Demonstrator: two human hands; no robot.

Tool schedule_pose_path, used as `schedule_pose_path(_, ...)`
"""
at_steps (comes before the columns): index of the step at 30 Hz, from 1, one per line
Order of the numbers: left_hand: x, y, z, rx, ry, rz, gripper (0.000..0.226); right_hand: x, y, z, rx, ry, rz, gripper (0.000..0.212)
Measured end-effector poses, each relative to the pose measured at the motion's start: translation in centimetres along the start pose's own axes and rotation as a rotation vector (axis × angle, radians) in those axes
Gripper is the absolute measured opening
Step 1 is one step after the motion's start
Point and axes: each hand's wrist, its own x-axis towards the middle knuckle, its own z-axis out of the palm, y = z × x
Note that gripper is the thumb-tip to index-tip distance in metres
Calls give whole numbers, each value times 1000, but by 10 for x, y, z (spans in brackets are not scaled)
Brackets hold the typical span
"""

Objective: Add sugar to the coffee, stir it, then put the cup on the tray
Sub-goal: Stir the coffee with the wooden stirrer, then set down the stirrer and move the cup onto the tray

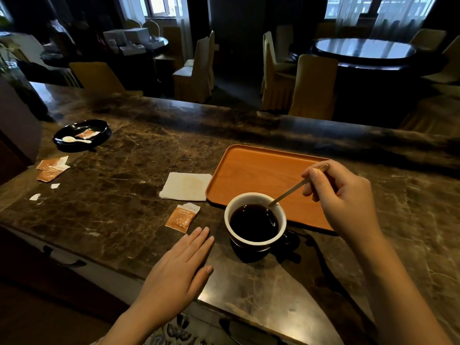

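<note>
**me:** Two hands busy: right hand [346,195] pinching the stir stick [290,192] in the cup [255,221], left hand [179,267] flat and empty on the bench [124,202].

**reply:** Cup's beside the tray [263,170]?

**me:** Yep, touching it I think. Full, probably sloshy, so I'd grab the handle.

Almost no text can be read here. The torn sugar packet [182,217] lying on the counter [124,170] near the cup carries a line of print on its white upper strip and a smaller line on the orange part under it, but the letters are too small and blurred to make out any word. The other orange packets [52,168] at the left edge of the counter, and the one in the black dish [82,134], show only pale marks, nothing legible.
</note>
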Motion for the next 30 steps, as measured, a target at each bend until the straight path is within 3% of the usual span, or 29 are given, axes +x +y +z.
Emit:
schedule_pose_path(7,-1,3,-2,22,-9,-18,56,2,-15,6,308,-56,140,20)
schedule_pose_path(12,-1,4,-6,50,-53,-25,57,-5,-39,32,152,-143,76,22)
schedule_pose_path(17,1,2,-4,13,-58,2,59,-23,-58,63,-19,-185,-108,30)
schedule_pose_path(21,-3,-10,-12,-173,29,-32,62,-34,-69,85,-64,-182,-156,31)
schedule_pose_path(24,-6,-41,-19,-153,125,-103,60,-46,-84,108,-28,-167,-160,32)
schedule_pose_path(30,6,-82,-24,18,16,-232,93,-58,-78,171,-275,-169,-132,32)
